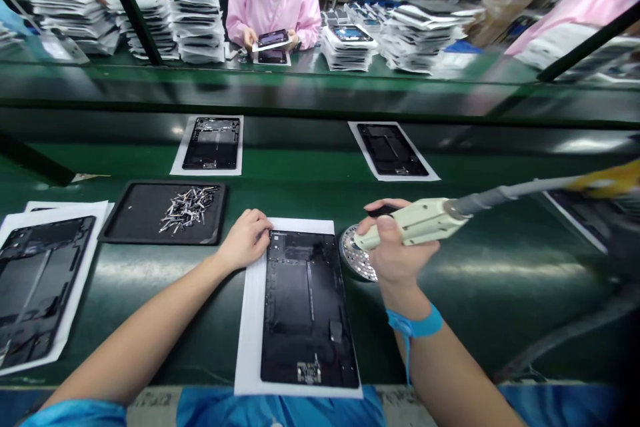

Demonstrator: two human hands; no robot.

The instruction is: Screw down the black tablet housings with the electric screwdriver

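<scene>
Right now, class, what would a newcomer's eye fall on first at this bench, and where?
Probably the pale green power tool in the right grip, right of center, its nose over a shiny round metal dish. Next, the opened black tablet on white paper at front center, the left grip by its upper-left corner. Then the heap of small parts in a black tray, left of center.

Electronics workshop, green benches (470, 307), opened tablets (295, 293) on white sheets (251, 320), pink-clad worker (275, 10)
</scene>
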